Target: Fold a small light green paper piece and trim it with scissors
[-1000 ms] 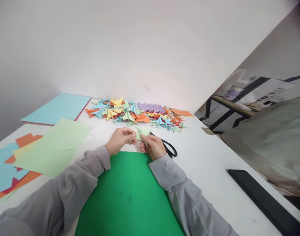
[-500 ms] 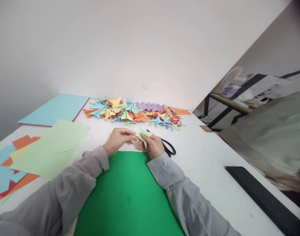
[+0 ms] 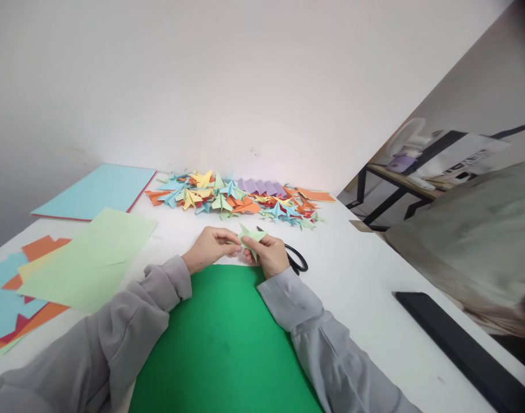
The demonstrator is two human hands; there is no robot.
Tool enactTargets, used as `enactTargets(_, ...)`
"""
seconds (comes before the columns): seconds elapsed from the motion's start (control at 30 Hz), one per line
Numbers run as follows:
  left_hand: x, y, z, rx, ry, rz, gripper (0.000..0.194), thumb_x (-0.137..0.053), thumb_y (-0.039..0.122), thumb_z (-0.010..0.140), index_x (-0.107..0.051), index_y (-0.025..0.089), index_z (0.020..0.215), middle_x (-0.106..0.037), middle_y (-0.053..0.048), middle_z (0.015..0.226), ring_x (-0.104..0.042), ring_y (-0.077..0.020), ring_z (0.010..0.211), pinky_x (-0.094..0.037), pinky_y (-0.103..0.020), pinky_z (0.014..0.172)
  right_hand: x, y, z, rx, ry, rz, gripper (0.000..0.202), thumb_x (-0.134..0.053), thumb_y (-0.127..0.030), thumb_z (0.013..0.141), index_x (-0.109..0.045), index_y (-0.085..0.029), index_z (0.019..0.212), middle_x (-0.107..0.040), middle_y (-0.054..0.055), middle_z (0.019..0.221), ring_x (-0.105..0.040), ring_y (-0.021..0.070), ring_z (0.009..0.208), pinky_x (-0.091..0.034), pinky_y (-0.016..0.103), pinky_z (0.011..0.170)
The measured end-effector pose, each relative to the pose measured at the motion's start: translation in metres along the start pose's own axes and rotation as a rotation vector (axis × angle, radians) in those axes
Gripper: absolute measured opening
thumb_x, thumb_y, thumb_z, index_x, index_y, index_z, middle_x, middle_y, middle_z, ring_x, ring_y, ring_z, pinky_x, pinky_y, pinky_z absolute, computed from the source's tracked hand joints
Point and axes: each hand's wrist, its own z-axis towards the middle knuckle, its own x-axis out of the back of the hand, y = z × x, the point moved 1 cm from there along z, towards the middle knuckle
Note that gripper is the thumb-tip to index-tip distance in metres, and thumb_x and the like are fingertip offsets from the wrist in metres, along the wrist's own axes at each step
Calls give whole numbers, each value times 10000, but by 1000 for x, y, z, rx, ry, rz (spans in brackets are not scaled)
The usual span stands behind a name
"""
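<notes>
A small pale green folded paper piece (image 3: 254,234) with pointed ends is pinched in my right hand (image 3: 271,255), thumb on top. My left hand (image 3: 213,248) has its thumb and fingertips closed at the left edge of that same folded piece. Both hands are just above the far edge of a green sheet (image 3: 228,338). Behind my right hand lies a pair of black-handled scissors (image 3: 297,259), its blades mostly hidden.
Along the wall runs a pile of folded paper pieces (image 3: 221,199) in several colours, with orange sheets (image 3: 316,195) at its right. Loose coloured sheets (image 3: 90,258) and a light blue stack (image 3: 98,192) lie left. A black bar (image 3: 451,344) is at the right.
My left fingers have shifted slightly right and down on the folded piece. The folded piece has turned a little in my right hand, its upper point now more visible.
</notes>
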Motion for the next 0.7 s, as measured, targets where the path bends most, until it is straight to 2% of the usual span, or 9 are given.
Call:
enactTargets(0.27,1,-6,3,-19,30,39,178,-710,201,500,-638,85,614,-628,-65,743,-563,-95,541,-490,-238,531,0,-1,1,-23,51,87,251,-745,-308,494,-588,-123,557,-579,-8,392,-474,70,300,-375,159,305)
enactTargets(0.4,1,-6,2,-21,20,47,220,-712,191,500,-638,94,683,-617,-29,637,-562,-97,534,-490,-236,535,0,-1,1,-28,33,86,256,-754,-305,480,-588,-123,551,-574,-7,389,-470,71,297,-360,161,297)
enactTargets(0.53,0,-4,1,-45,23,29,194,-699,222,527,-636,97,661,-627,-36,656,-580,-114,552,-509,-261,560,0,-2,1,-15,24,83,240,-751,-296,479,-590,-127,535,-575,-6,393,-468,75,300,-351,172,299)
enactTargets(0.7,0,-2,1,-32,33,24,190,-701,231,524,-643,99,647,-645,-56,680,-600,-135,586,-518,-274,576,1,-2,2,24,-54,18,181,-733,-267,485,-623,-132,538,-599,4,424,-507,98,354,-396,200,356)
